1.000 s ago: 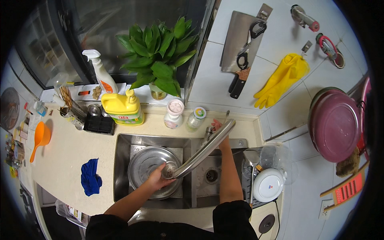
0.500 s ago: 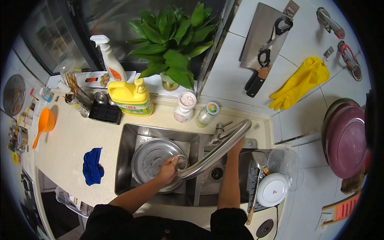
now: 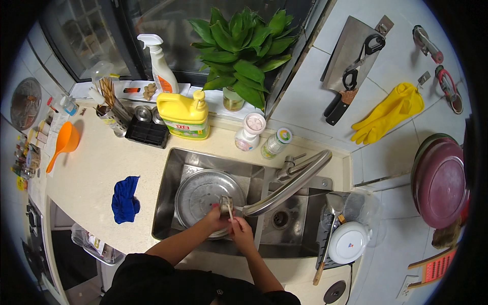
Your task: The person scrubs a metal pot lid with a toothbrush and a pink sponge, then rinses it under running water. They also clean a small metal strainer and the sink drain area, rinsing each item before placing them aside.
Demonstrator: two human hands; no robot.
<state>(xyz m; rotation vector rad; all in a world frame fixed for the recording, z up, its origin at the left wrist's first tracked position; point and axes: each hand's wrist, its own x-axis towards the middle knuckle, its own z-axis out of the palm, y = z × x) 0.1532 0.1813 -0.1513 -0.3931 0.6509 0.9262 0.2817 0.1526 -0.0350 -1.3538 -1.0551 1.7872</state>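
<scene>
Over the left sink basin (image 3: pixel 165 206), my left hand (image 3: pixel 215 219) is closed on a small round metal container (image 3: pixel 225 204), tilted on its side near the faucet spout. My right hand (image 3: pixel 242 236) has its fingers pinched on a thin pale stick-like piece (image 3: pixel 231 211) at the container's edge; its kind is too small to make out. Beneath both hands a wide round metal dish (image 3: pixel 201 189) lies in the basin, partly covered by my left hand. The curved steel faucet (image 3: pixel 292 186) reaches over the divider, its spout end beside the container.
A drying rack on the right holds a white bowl (image 3: pixel 348 242) and a spatula (image 3: pixel 328 239). Behind the sink stand a yellow jug (image 3: pixel 183 117), a pump bottle (image 3: pixel 249 133) and a jar (image 3: pixel 276 143). A blue cloth (image 3: pixel 125 199) lies on the left counter.
My right hand has come from behind the faucet, at its base, to the left beside my left hand. The container has turned on its side. The whole view has shifted slightly.
</scene>
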